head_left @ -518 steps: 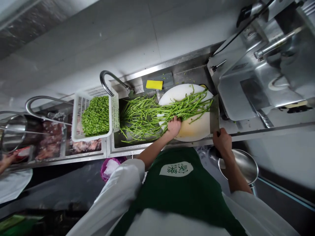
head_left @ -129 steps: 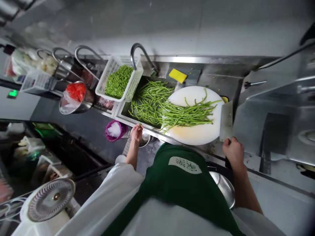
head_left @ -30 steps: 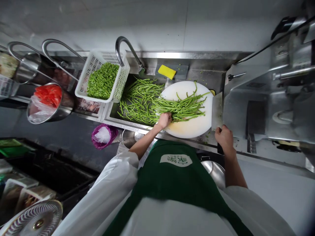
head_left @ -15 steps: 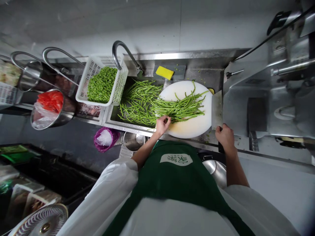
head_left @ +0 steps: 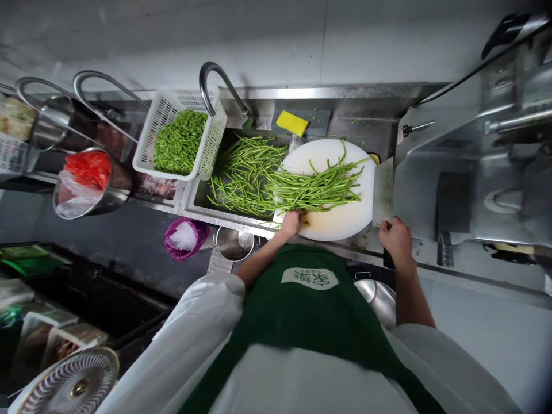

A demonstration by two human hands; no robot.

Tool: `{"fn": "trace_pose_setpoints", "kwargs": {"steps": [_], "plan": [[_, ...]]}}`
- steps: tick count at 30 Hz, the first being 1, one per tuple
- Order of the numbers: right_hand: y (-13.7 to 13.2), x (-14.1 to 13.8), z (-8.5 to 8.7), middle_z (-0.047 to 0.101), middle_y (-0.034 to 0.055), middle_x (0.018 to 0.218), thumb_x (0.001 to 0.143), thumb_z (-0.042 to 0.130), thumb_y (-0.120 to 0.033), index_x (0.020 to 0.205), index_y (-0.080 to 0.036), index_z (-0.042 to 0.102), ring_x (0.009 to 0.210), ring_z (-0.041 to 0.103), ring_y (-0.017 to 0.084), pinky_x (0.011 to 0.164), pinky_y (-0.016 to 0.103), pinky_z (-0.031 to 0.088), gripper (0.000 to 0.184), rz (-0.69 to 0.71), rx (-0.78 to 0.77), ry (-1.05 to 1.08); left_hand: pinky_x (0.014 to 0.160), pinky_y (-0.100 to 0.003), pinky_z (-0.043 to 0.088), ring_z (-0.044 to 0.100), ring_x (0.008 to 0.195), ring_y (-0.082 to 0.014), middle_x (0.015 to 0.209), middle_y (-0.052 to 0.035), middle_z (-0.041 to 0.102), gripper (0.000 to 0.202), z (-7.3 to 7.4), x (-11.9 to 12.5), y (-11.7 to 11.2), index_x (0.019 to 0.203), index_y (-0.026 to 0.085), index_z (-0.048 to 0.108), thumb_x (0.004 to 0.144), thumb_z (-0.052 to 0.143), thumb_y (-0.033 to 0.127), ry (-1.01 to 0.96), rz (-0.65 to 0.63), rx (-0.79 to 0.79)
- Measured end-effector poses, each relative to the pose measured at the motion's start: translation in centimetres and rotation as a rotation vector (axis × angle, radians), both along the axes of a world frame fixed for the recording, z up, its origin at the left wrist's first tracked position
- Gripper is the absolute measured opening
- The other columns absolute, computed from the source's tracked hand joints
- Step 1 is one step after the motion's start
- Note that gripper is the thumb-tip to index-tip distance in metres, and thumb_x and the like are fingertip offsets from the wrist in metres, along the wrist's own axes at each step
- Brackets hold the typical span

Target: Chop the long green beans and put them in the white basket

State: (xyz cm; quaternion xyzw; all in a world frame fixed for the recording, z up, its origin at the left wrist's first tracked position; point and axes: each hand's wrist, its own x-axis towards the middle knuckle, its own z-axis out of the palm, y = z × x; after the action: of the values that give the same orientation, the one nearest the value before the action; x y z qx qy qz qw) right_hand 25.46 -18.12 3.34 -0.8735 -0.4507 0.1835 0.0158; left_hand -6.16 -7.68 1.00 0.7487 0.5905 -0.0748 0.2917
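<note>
Long green stalks (head_left: 321,187) lie in a loose pile across the oval white cutting board (head_left: 332,226). More of them fill the sink (head_left: 276,133) to its left. At the pile's near left edge is my left hand (head_left: 291,224), its fingers closed; a bit of green stalk shows at the fingertips, and the rest of the grip is hidden. Right of the board, my right hand (head_left: 397,238) is wrapped around the handle of a cleaver (head_left: 383,187). Its broad blade points away from me, beside the board's right edge and apart from the stalks.
A white plastic basket (head_left: 144,152) of chopped greens sits at the sink's left, under a curved faucet (head_left: 224,80). A yellow sponge (head_left: 292,123) lies behind the board. Farther left stands a metal pot (head_left: 123,184) with red food. A metal machine (head_left: 457,149) occupies the right side.
My left hand has moved slightly right and its fingers have curled in at the pile's near edge. The cleaver and my right hand stay beside the board.
</note>
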Motion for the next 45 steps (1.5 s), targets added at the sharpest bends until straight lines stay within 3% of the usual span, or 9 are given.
{"fn": "trace_pose_setpoints", "kwargs": {"steps": [5,9,12,17,23,31,36,40,45], "plan": [[-0.1,0.0,-0.2,0.071,0.0202,0.095,0.098,0.042,-0.033,0.110,-0.008,0.069,0.086,0.062,0.029,0.074,0.034,0.039,0.039,0.012,0.004,-0.023,0.092,-0.034,0.053,0.069,0.101,-0.0238,0.109,-0.0160,0.072,0.016,-0.3,0.0,-0.7,0.109,0.013,0.065,0.099,0.053,0.016,-0.100,0.055,0.065],[-0.2,0.1,-0.3,0.071,0.0196,0.094,0.098,0.043,-0.034,0.110,-0.009,0.069,0.085,0.061,0.029,0.072,0.034,0.038,0.039,0.012,0.009,-0.018,0.088,-0.034,0.053,0.070,0.100,-0.0264,0.109,-0.0180,0.071,0.026,-0.2,0.3,-1.1,0.118,0.012,0.061,0.097,0.063,0.028,-0.016,0.088,0.030],[-0.2,0.1,-0.3,0.071,0.0181,0.092,0.096,0.045,-0.033,0.109,-0.010,0.070,0.084,0.061,0.028,0.073,0.034,0.039,0.036,-0.005,0.010,-0.016,0.087,-0.036,0.052,0.071,0.098,-0.0286,0.106,-0.0197,0.072,0.024,-0.1,0.6,-1.1,0.119,0.012,0.063,0.098,0.057,0.022,0.018,0.098,-0.009],[-0.2,-0.1,-0.2,0.069,0.0172,0.090,0.095,0.046,-0.032,0.108,-0.011,0.070,0.083,0.059,0.028,0.075,0.034,0.040,0.034,-0.022,0.023,-0.004,0.090,-0.034,0.050,0.067,0.097,-0.0243,0.100,-0.0137,0.072,0.019,-0.4,0.1,-1.4,0.100,0.015,0.069,0.095,0.051,0.011,-0.142,0.130,0.042],[-0.2,0.1,-0.3,0.069,0.0169,0.090,0.095,0.045,-0.034,0.106,-0.013,0.069,0.084,0.058,0.028,0.074,0.035,0.039,0.034,-0.025,0.019,0.002,0.087,-0.032,0.050,0.062,0.088,-0.0194,0.088,-0.0091,0.066,0.017,-1.5,-0.8,-2.1,0.079,0.018,0.057,0.094,0.050,0.013,-0.413,0.261,0.071],[0.0,0.1,-0.3,0.068,0.0184,0.088,0.094,0.045,-0.032,0.107,-0.011,0.069,0.084,0.059,0.030,0.076,0.037,0.040,0.035,-0.019,0.011,0.010,0.064,-0.024,0.049,0.061,0.060,-0.0128,0.070,-0.0015,0.065,0.015,-1.6,-0.9,-1.4,0.080,0.018,0.055,0.094,0.051,0.016,-0.596,0.345,-0.189],[-0.1,0.2,-0.3,0.068,0.0175,0.086,0.093,0.045,-0.034,0.104,-0.012,0.070,0.083,0.057,0.029,0.076,0.036,0.041,0.035,-0.011,0.036,-0.002,0.076,-0.025,0.051,0.065,0.077,-0.0149,0.085,-0.0038,0.072,0.016,-1.5,0.9,-0.3,0.092,0.016,0.068,0.082,0.059,0.007,-0.485,0.222,0.039],[-0.2,0.3,-0.3,0.068,0.0166,0.087,0.093,0.044,-0.035,0.104,-0.013,0.069,0.085,0.057,0.029,0.076,0.036,0.041,0.035,-0.012,0.040,-0.001,0.090,-0.030,0.051,0.069,0.095,-0.0213,0.109,-0.0121,0.074,0.027,-1.6,2.6,-0.1,0.106,0.016,0.076,0.090,0.055,0.010,-0.303,0.086,0.111],[-0.2,0.3,-0.2,0.068,0.0183,0.089,0.094,0.043,-0.035,0.104,-0.012,0.069,0.086,0.058,0.030,0.077,0.036,0.041,0.035,-0.011,0.023,0.004,0.089,-0.034,0.053,0.072,0.097,-0.0256,0.112,-0.0158,0.075,0.030,-1.4,3.7,-0.7,0.110,0.017,0.077,0.104,0.052,0.032,-0.142,0.130,0.097]]}}
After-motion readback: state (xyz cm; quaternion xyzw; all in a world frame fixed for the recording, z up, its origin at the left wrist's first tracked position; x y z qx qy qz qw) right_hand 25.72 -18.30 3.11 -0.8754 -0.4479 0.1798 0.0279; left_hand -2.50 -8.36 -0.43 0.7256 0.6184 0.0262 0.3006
